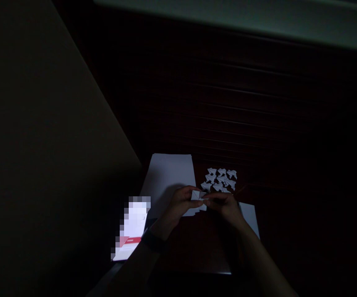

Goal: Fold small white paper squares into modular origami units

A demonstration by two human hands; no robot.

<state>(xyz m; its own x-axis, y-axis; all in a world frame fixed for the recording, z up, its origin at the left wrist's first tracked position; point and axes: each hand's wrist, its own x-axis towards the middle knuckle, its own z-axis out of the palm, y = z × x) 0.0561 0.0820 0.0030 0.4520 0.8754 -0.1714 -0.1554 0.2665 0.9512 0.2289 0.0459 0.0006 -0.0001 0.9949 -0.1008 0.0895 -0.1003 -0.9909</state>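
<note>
A small folded paper (196, 195) is in the lower middle of the picture, held up above the dark tabletop (193, 249). The left hand (177, 204) has its grip closed on the left side of it, with the thumb in front and the other fingers behind. The right hand (228, 206) has its grip pinched on the right side of the same paper. The two thumbs are very near each other. Lines run across the paper where it has been creased.

On the left wrist there is a dark band (153, 240). Behind the left hand lies a stack of white paper (172, 171), and a shadow falls on it. Just right of the stack, there is a bunch of little white paper shapes (221, 179) with pointy bits. They sit close together, and some touch. Another white sheet (251, 216) lies partly hidden by the right arm, in the lower right. A bright screen (135, 225) with a red stripe glows in the lower left, and blurry squares cover its left edge. A plain wall (42, 123) fills the left side.
</note>
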